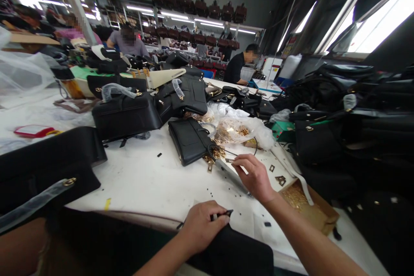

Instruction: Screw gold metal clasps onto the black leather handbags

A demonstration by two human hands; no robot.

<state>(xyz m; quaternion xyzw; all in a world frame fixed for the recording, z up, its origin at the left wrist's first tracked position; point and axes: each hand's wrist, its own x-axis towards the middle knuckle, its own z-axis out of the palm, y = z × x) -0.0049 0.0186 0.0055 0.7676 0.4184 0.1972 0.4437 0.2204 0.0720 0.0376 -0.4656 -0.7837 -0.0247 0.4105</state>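
At a white table on a busy workshop floor, we are working among black bags and gold hardware. At far left, a large black handbag is lying beside us, its plastic-wrapped strap trailing toward the corner, while a strip of yellow tape is sticking to the table near the front edge. Farther along, another black handbag is standing upright, with a co-worker in a gray shirt bending behind the row. Near the middle, a smaller black bag is resting just beside loose gold fittings. In front, our left hand is closing firmly, thumb against curled fingers, on a black leather-like piece at the table's front edge, and a dark pointed tip is poking out of the grip. A clear plastic bag is spilling gold parts behind our right hand, whose bent fingers are nearly meeting the thumb at a rectangular gold buckle; we are unable to tell whether they are gripping it. To the right, more buckles are lying near a cardboard box that is holding small gold pieces, and black bags are piling up beyond.
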